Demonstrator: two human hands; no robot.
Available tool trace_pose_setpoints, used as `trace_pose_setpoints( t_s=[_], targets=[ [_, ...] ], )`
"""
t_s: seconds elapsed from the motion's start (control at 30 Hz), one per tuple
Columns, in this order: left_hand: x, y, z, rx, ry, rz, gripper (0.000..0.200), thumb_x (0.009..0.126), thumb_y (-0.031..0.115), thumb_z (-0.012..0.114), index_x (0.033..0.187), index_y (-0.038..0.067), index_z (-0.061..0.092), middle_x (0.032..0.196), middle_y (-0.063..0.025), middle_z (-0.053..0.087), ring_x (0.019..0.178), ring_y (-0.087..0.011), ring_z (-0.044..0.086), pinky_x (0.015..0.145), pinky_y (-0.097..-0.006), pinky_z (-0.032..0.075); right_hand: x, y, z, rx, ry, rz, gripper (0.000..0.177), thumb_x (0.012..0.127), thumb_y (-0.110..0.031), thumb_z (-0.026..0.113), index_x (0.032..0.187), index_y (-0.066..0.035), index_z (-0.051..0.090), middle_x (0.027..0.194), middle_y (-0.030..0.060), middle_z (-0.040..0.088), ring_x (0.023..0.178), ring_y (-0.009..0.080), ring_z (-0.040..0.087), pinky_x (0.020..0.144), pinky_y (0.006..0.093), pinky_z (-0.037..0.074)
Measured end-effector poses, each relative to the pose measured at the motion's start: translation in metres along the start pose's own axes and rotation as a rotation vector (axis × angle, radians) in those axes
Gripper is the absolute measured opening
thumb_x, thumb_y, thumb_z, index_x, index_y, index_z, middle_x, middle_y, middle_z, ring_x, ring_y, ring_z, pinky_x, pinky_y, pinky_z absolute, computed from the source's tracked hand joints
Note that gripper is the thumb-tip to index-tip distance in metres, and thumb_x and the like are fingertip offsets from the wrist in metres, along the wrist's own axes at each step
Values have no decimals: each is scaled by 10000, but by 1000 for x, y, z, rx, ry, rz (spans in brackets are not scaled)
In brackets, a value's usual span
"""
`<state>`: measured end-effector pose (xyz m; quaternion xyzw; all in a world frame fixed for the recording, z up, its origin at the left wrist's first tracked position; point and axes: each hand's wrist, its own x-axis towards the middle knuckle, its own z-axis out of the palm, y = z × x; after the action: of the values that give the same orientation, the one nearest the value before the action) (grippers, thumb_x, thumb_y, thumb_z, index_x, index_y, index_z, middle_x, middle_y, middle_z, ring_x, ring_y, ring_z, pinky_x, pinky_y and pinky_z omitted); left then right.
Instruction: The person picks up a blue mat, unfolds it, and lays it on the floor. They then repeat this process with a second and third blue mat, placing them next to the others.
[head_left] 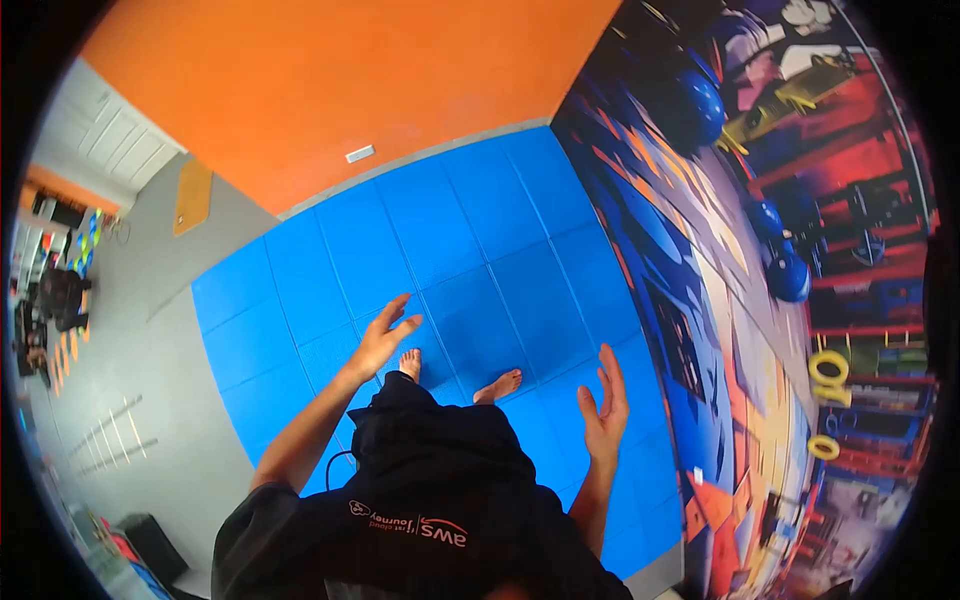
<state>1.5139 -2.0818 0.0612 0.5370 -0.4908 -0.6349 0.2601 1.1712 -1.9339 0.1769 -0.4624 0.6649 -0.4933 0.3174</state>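
The left hand stretches forward on a straight arm, fingers spread and loose, holding nothing. The right hand is raised edge-on, fingers straight, also empty. Two bare feet stand on the blue mat floor beneath both hands, smooth square tiles reaching the orange wall. Three blue exercise balls sit along the mural wall.

Blue mat: joined square tiles, lying flat, along foot of orange wall.

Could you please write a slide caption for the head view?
Standing barefoot on blue floor mats, left hand and right hand held out open and empty, orange wall ahead.
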Motion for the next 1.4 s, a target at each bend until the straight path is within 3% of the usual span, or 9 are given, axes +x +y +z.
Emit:
trace_pose_setpoints(
  t_s=[0.03,0.27,0.53,0.7,0.8,1.07,1.3,1.4],
  targets=[
    [-7,-3,15,-75,152,-59,740,934,391,673,1521,52,374,1551,-184,399,1445,-337,360,1152,-438,342,19,9,-18,13,-51,-22,625,874,-60,695,1448,20,460,1513,181,455,1420,323,408,1146,484,331],
    [-65,-8,63,68,381,-106,721,945,334,685,1527,58,361,1554,-198,381,1453,-332,348,1126,-445,377,78,42,-48,33,-304,-51,594,890,-58,664,1446,18,468,1487,194,482,1402,320,436,1140,482,347],
    [-113,-37,64,-26,653,-170,752,896,270,744,1521,74,374,1542,-196,403,1442,-337,372,1089,-465,419,132,35,-4,-19,-600,-160,582,895,-71,672,1437,17,478,1449,201,523,1376,318,471,1130,481,367],
    [-116,-49,47,52,701,-181,776,874,275,765,1520,85,381,1510,-198,450,1414,-339,417,1077,-467,427,137,18,43,-6,-677,-160,586,896,-60,676,1442,12,474,1436,200,536,1365,309,487,1121,475,379],
    [-116,-68,35,18,767,-170,784,855,308,777,1510,95,402,1479,-204,487,1386,-345,454,1043,-465,450,135,17,74,-35,-675,-163,561,886,-127,716,1403,-11,531,1394,176,582,1301,305,550,1056,450,444],
    [-114,-98,1,-101,812,-221,773,848,297,778,1504,100,419,1455,-216,511,1368,-343,478,1017,-459,466,137,5,138,-192,-803,-205,573,880,-163,734,1395,-10,536,1364,198,594,1285,325,559,1071,429,436],
    [-100,-101,-14,-139,813,-253,753,857,242,780,1504,103,422,1490,-175,482,1386,-338,454,1041,-469,456,141,5,147,-258,-870,-220,602,883,-149,722,1429,-23,503,1398,189,577,1320,303,537,1071,447,429],
    [-96,-92,1,-137,850,-246,747,854,238,782,1498,100,429,1484,-180,488,1386,-337,455,1036,-469,461,145,10,142,-204,-892,-201,558,874,-161,737,1376,-2,551,1357,219,590,1287,347,554,1075,418,434]
  ],
)
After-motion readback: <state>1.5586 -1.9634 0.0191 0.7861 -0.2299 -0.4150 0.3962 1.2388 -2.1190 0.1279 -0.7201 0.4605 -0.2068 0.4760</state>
